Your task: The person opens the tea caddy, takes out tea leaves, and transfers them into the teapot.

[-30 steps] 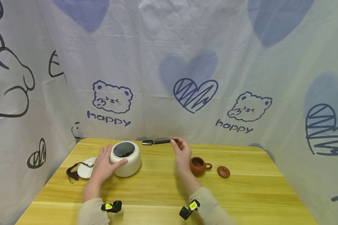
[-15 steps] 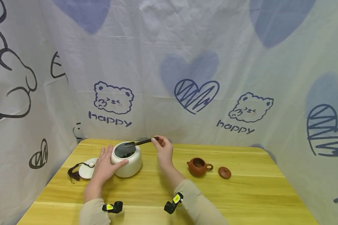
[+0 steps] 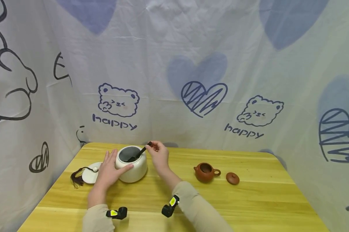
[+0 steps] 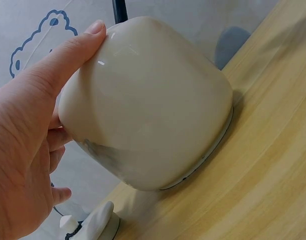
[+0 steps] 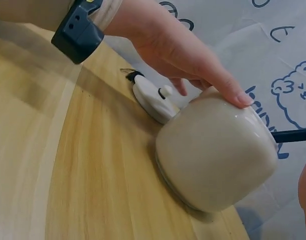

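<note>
Scoop (image 3: 140,153) is slanting into the mouth of the jar (image 3: 134,173), its long axis running down and leftward from the right hand (image 3: 159,158), which is pinching its upper end. The left hand (image 3: 108,169) is resting against the jar's left side, fingers apart, thumb lying across the front. The teapot (image 3: 204,175) is standing uncovered on the bench (image 3: 145,206), well to the right; the right hand is lying nearer to it.
</note>
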Action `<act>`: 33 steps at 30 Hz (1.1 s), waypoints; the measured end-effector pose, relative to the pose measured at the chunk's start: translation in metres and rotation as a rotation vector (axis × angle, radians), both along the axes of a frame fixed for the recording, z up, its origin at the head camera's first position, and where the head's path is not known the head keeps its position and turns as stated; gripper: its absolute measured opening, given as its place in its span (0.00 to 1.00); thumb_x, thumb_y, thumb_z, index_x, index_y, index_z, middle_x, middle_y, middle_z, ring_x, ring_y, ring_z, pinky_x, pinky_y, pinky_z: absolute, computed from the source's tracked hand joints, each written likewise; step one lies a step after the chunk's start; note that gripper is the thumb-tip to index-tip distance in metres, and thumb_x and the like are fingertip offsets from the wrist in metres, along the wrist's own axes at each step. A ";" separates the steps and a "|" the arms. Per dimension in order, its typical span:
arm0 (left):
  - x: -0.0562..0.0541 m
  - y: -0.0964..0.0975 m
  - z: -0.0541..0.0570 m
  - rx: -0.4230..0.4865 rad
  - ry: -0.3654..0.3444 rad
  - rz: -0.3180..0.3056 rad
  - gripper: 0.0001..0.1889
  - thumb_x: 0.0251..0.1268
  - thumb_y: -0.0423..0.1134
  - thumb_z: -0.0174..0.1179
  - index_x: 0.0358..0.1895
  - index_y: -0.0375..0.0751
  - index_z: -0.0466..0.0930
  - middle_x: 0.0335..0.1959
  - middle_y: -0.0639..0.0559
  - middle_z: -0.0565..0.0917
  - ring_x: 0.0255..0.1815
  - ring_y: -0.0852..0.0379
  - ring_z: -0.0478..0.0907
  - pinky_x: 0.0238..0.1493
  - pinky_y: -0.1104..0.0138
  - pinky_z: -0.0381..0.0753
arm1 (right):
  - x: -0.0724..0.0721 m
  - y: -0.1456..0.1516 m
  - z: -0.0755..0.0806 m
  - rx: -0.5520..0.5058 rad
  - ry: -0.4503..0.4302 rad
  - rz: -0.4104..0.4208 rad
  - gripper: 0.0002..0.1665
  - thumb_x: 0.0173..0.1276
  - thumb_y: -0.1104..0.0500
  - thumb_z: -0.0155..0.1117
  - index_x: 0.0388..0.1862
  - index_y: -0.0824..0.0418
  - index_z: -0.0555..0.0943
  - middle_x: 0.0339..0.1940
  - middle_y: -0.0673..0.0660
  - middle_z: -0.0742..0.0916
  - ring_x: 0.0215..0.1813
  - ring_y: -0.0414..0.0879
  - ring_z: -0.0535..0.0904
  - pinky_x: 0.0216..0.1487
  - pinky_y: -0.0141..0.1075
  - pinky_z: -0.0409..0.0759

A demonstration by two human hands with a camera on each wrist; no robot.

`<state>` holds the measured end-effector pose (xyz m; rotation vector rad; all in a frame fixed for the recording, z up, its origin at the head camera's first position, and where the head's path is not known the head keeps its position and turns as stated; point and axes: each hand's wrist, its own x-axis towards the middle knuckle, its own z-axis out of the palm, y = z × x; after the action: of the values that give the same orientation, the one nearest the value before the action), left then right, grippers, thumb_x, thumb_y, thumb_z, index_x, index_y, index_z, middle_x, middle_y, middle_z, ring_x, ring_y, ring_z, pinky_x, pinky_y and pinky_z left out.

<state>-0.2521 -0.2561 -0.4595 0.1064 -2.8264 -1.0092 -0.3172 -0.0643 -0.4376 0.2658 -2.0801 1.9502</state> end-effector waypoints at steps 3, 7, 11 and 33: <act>-0.001 -0.001 -0.001 -0.002 0.003 0.001 0.60 0.55 0.71 0.60 0.78 0.32 0.41 0.79 0.34 0.45 0.80 0.32 0.34 0.75 0.34 0.40 | -0.001 -0.004 -0.002 0.021 -0.010 0.012 0.11 0.60 0.63 0.71 0.40 0.67 0.85 0.35 0.62 0.88 0.31 0.34 0.71 0.35 0.23 0.72; -0.001 0.000 -0.001 -0.001 -0.001 -0.004 0.61 0.55 0.71 0.59 0.78 0.33 0.41 0.79 0.34 0.44 0.80 0.32 0.33 0.75 0.34 0.40 | -0.003 -0.009 -0.002 0.076 0.003 0.050 0.11 0.60 0.63 0.70 0.41 0.66 0.85 0.37 0.61 0.89 0.31 0.33 0.71 0.35 0.23 0.72; -0.001 0.001 0.000 0.000 0.001 -0.003 0.61 0.55 0.71 0.59 0.78 0.33 0.40 0.79 0.34 0.44 0.80 0.32 0.33 0.74 0.33 0.39 | -0.003 -0.013 0.000 0.135 0.014 0.083 0.10 0.61 0.62 0.70 0.42 0.64 0.85 0.37 0.59 0.89 0.30 0.33 0.71 0.33 0.23 0.72; -0.001 0.000 0.001 0.000 -0.010 0.001 0.61 0.55 0.71 0.59 0.78 0.34 0.40 0.79 0.34 0.44 0.80 0.33 0.31 0.74 0.33 0.39 | -0.015 -0.017 0.002 0.518 0.072 0.244 0.11 0.69 0.55 0.64 0.46 0.57 0.85 0.43 0.54 0.89 0.38 0.40 0.72 0.38 0.24 0.69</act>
<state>-0.2530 -0.2563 -0.4589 0.1127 -2.8356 -1.0108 -0.3322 -0.0813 -0.4358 0.7108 -2.5706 1.4466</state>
